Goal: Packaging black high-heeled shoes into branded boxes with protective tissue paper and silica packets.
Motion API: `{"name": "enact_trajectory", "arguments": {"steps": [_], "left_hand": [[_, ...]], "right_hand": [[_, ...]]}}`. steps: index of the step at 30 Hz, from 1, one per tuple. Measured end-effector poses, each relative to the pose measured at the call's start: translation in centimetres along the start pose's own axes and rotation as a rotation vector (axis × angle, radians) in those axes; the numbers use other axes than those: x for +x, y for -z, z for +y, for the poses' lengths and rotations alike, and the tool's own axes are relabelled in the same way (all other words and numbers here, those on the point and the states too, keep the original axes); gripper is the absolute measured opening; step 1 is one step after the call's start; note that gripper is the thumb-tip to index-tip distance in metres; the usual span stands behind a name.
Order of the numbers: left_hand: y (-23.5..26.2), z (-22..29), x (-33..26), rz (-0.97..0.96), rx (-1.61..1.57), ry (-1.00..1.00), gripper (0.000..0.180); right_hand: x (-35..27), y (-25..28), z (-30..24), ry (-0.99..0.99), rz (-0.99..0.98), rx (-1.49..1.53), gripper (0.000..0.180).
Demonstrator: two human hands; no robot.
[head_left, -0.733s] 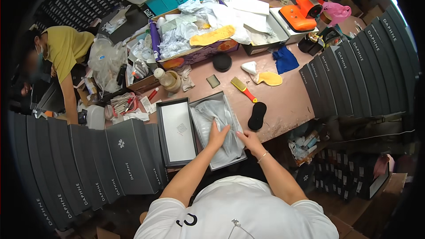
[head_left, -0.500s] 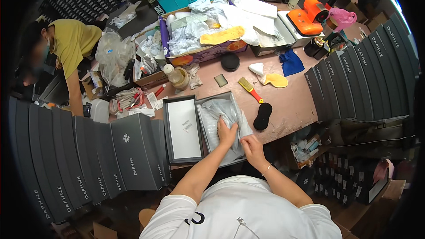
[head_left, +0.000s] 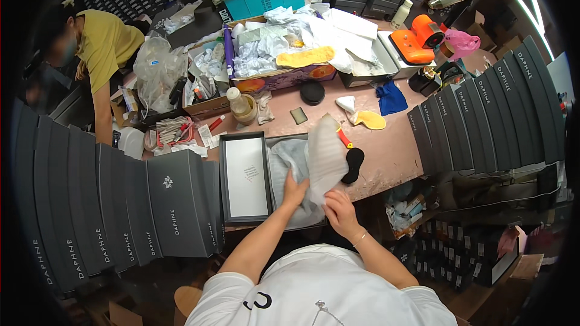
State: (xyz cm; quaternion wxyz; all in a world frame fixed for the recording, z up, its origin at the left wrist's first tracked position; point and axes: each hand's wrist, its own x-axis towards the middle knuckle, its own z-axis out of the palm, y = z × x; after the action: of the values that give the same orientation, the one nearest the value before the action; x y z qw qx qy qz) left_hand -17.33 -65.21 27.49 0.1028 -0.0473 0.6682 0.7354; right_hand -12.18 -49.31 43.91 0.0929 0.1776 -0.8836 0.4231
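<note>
An open dark grey shoebox (head_left: 284, 140) lies in front of me, with crinkled greyish tissue paper (head_left: 289, 156) filling it. What the tissue covers is hidden. My left hand (head_left: 294, 192) is inside the box, thumb and fingers closed on the tissue. A thin white foam sheet (head_left: 326, 157) stands up over the box's right side. My right hand (head_left: 341, 210) pinches its lower edge. Left of the box rests the shoebox lid (head_left: 246, 175), white inside up, touching the box.
Rows of dark shoeboxes stand left (head_left: 175, 205) and right (head_left: 483, 127). Beyond the foam lie a brush (head_left: 344, 137), a black sponge-like pad (head_left: 353, 166) and a blue cloth (head_left: 391, 98). A carton of crumpled paper (head_left: 284, 81) sits behind. At far left a person (head_left: 109, 48) reaches down.
The foam sheet has risen from the box's right side and now stands upright, covering part of the brush. My left hand has shifted slightly left and nearer. My right hand keeps its pinch.
</note>
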Motion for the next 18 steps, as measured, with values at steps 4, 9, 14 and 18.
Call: {"name": "enact_trajectory", "arguments": {"steps": [4,9,14,18], "left_hand": [[-3.6,-0.2,0.2,0.230,0.430,-0.013,0.088],[5.3,7.7,-5.5,0.226,0.477,-0.290,0.060],[11.5,3.9,-10.0,-0.032,0.952,0.235,0.052],[10.0,4.6,-8.9,-0.058,1.059,0.200,0.037]], "right_hand": [[-1.3,4.1,0.6,-0.096,-0.150,0.088,0.025],[-1.3,4.4,6.7,-0.536,0.020,0.317,0.051],[5.4,-6.0,0.8,0.084,-0.385,-0.095,0.093],[6.8,-10.5,0.4,0.078,-0.750,-0.567,0.115]]}}
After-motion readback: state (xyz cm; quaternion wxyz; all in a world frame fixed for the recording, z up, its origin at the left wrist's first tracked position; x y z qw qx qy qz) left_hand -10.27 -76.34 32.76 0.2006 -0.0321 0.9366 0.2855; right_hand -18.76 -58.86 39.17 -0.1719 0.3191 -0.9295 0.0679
